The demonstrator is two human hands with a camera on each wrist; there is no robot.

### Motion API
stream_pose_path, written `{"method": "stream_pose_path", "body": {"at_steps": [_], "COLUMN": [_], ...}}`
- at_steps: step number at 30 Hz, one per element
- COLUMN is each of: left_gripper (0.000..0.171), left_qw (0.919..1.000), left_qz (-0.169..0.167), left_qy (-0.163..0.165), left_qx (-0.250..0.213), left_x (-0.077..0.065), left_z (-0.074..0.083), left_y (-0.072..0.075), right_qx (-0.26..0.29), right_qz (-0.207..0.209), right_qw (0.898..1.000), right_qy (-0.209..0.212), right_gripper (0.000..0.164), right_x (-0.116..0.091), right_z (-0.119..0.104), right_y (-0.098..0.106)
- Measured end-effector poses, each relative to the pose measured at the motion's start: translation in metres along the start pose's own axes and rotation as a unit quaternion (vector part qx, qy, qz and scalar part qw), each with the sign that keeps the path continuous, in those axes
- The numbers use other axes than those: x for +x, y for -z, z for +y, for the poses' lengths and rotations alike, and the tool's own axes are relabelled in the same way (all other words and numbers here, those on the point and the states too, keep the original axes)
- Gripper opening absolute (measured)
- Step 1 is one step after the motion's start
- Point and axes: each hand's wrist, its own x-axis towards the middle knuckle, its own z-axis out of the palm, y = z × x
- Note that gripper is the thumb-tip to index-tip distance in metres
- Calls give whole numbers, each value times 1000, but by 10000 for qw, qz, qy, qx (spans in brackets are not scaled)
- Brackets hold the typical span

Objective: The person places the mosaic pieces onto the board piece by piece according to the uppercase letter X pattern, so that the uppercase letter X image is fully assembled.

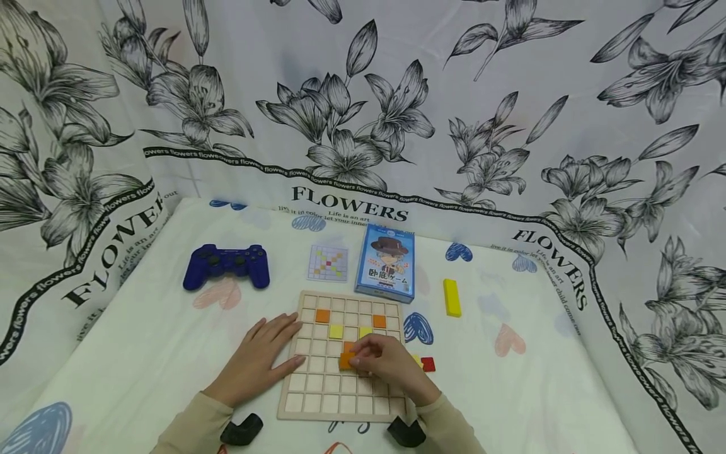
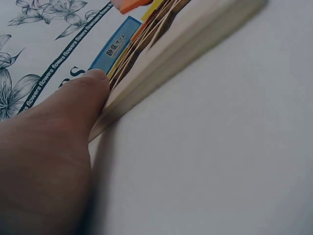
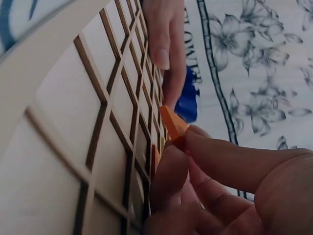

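Note:
Between thumb and fingertips my right hand (image 1: 388, 364) pinches an orange square tile (image 1: 346, 361) over the middle of a wooden grid board (image 1: 342, 402). In the right wrist view the held tile (image 3: 173, 126) is tilted, close to the grid. My left hand (image 1: 258, 356) rests along the board's left edge, fingers extended, and its thumb (image 2: 80, 98) touches that edge in the left wrist view. Several tiles sit in the grid's cells, among them an orange one (image 1: 322, 316), another orange one (image 1: 379, 321) and a yellow one (image 1: 336, 331). My right hand hides some cells.
Behind the board lie a coloured grid card (image 1: 328, 263) and a blue box (image 1: 387, 263). A blue game controller (image 1: 227, 267) is at the left. To the right are a yellow bar (image 1: 452, 297) and a red piece (image 1: 428, 364), partly beside yellow by my right wrist.

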Motion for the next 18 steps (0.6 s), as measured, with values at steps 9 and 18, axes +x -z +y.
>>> {"method": "stream_pose_path", "body": {"at_steps": [9, 18], "left_gripper": [66, 67], "left_qw": [9999, 9999], "left_qz": [131, 85], "left_qy": [-58, -56], "left_qx": [97, 69], "left_x": [-1, -1], "left_z": [0, 0], "left_y": [-1, -1], "right_qx": [-534, -887], "right_qz": [82, 290], "right_qw": [9985, 9955], "right_qy": [111, 133], "right_gripper": [11, 11], "right_x": [7, 7], "right_z": [-10, -16], "right_y": [-17, -26]}}
